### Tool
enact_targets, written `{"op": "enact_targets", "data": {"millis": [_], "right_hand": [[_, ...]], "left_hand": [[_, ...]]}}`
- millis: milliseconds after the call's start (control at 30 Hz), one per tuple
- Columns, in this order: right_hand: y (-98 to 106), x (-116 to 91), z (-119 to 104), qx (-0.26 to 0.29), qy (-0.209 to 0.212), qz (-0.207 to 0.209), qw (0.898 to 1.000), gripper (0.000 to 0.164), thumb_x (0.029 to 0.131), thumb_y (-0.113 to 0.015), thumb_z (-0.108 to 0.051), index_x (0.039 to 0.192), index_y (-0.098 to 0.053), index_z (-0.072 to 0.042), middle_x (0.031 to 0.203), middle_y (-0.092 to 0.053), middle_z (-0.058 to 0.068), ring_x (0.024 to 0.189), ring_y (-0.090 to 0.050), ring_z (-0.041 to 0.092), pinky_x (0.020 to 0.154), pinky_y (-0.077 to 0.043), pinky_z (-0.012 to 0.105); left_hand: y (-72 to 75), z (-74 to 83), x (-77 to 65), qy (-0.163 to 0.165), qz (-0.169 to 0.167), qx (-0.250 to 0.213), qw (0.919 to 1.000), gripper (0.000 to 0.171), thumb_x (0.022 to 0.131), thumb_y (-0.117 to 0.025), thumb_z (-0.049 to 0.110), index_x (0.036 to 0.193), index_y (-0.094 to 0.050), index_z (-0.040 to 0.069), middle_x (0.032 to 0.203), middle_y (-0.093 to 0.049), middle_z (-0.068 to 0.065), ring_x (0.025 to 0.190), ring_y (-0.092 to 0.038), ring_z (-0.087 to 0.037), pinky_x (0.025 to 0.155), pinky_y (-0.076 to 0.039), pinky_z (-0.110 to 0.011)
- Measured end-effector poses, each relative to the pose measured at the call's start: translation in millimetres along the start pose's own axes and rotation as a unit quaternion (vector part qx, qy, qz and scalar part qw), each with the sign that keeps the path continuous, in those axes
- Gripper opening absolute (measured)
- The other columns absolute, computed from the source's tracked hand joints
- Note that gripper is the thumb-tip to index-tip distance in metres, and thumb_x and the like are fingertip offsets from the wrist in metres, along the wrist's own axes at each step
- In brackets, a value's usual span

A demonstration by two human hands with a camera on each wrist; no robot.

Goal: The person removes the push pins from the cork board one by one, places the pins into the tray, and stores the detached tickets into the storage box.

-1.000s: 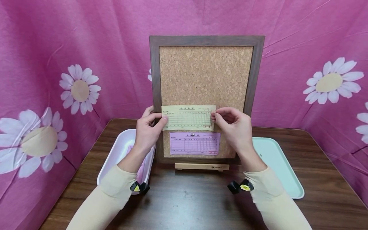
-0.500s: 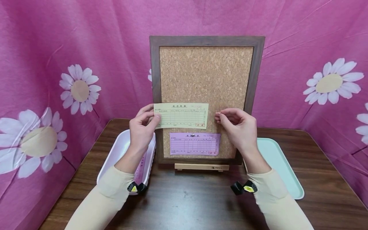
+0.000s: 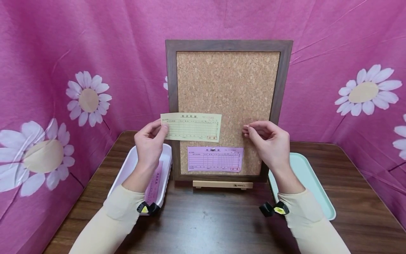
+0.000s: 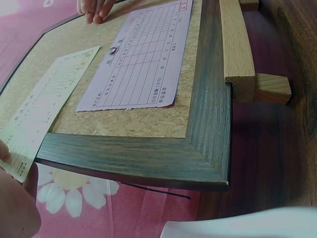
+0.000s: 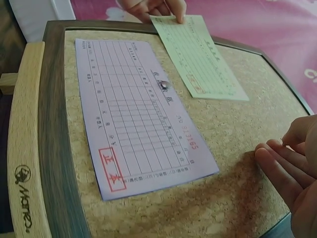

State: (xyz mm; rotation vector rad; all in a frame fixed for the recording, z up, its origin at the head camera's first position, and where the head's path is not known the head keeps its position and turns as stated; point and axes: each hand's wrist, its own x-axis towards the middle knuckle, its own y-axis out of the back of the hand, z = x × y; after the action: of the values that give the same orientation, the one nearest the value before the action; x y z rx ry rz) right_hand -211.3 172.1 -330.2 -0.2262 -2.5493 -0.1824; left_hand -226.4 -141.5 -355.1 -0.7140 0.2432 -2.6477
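A pale yellow printed slip point(image 3: 191, 127) is pinched by its left end in the left hand point(image 3: 147, 141), in front of the corkboard point(image 3: 226, 84).
The slip sits across the lower left of the brown frame point(image 3: 171, 88), its left end past the frame's edge; whether its free end touches the cork, I cannot tell. The right hand point(image 3: 271, 143) is before the cork's right side, apart from the slip, thumb and fingertips together; whether they pinch something small is unclear. Below the yellow slip, a purple slip point(image 3: 214, 160) hangs by a round-headed pin point(image 3: 213, 149). The board stands upright on a light wooden stand point(image 3: 219, 184), between a whitish tray point(image 3: 125, 173) holding pink paper point(image 3: 154, 183) and a mint-green tray point(image 3: 304, 183), on a dark wooden table point(image 3: 203, 218).
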Motion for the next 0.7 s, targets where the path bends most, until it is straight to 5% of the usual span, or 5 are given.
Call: {"op": "enact_targets", "data": {"millis": [167, 700], "right_hand": [[5.0, -0.4, 0.1, 0.004, 0.004, 0.008, 1.000, 0.010, 0.095, -0.071, 0.011, 0.103, -0.074, 0.016, 0.088, -0.082, -0.013, 0.080, -0.080, 0.006, 0.074, -0.064, 0.020], [23.7, -2.8, 7.1, 0.020, 0.017, 0.010, 1.000, 0.011, 0.094, -0.070, 0.015, 0.104, -0.072, 0.020, 0.091, -0.083, -0.008, 0.083, -0.081, 0.006, 0.073, -0.064, 0.021]], "left_hand": [[3.8, 0.8, 3.0, 0.000, 0.019, 0.000, 0.9998, 0.016, 0.093, -0.073, -0.005, 0.105, -0.078, -0.014, 0.076, -0.077, 0.015, 0.067, -0.068, 0.002, 0.065, -0.055, -0.014], [21.2, 8.3, 5.2, 0.002, 0.037, -0.013, 0.9992, 0.018, 0.095, -0.072, -0.006, 0.111, -0.078, -0.010, 0.083, -0.081, 0.013, 0.078, -0.077, 0.000, 0.073, -0.061, -0.016]]}}
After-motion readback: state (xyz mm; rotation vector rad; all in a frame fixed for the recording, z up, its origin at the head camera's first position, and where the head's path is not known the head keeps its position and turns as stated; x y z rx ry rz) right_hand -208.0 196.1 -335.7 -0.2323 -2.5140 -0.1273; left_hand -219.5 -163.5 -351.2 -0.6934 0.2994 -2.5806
